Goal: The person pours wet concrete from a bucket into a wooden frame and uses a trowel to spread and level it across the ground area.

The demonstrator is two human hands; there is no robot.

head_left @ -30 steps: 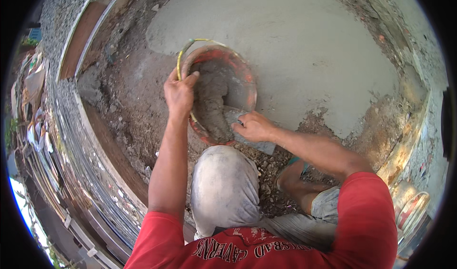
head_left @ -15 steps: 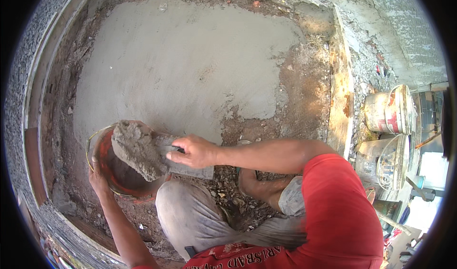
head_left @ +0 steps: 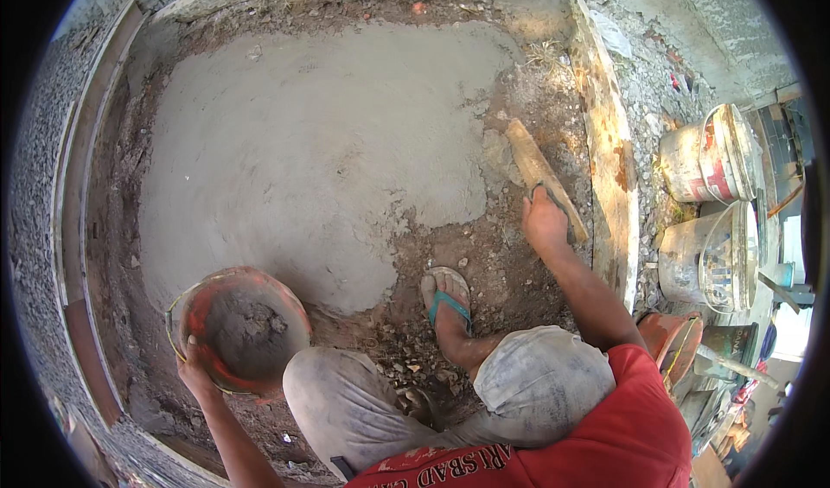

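My left hand (head_left: 199, 369) is closed over the left rim of an orange-red rubber bucket (head_left: 296, 302), which has grey mortar (head_left: 251, 328) in its bottom. My right hand (head_left: 546, 220), stretched out to the right, is wrapped round the handle of a plastering trowel (head_left: 553, 181). Its long blade is tilted steeply over bare soil, close to the right edge of the grey wet mortar bed (head_left: 320, 151). A small grey smear of mortar (head_left: 500, 155) lies beside the blade's far end.
Wooden form boards (head_left: 612, 155) edge the plot at right, with another board (head_left: 91, 168) at left. Outside it stand two stained white buckets (head_left: 692, 159) and another orange-red bucket (head_left: 664, 337). My sandalled foot (head_left: 450, 293) rests on the soil beside the mortar bed.
My right hand has swung from above the bucket out to the right with the trowel. The large mortar heap is off the blade, which has turned on edge. My left hand stays on the bucket.
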